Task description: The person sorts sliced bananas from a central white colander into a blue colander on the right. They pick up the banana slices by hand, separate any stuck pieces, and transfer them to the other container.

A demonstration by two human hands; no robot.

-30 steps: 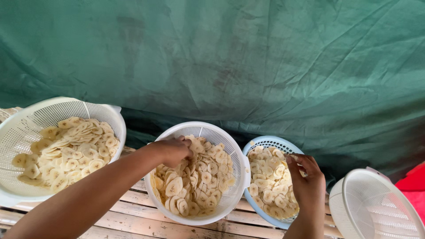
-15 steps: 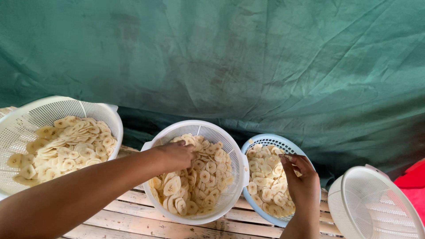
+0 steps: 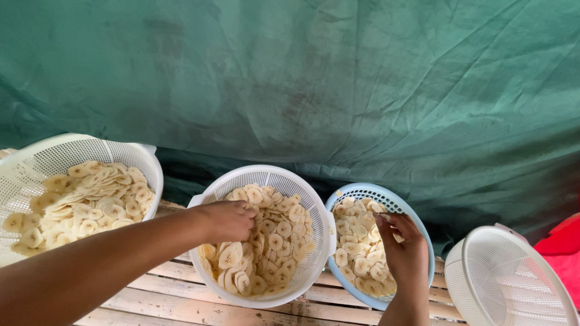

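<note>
Head view: right hand (image 3: 403, 249) partly off-frame.

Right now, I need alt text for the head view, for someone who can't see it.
The left hand digs into banana slices in a white colander; the right hand picks slices in a blue colander. Another full colander and an empty one flank them.

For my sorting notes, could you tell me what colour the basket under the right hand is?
Light blue basket, seen in the head view.
</note>
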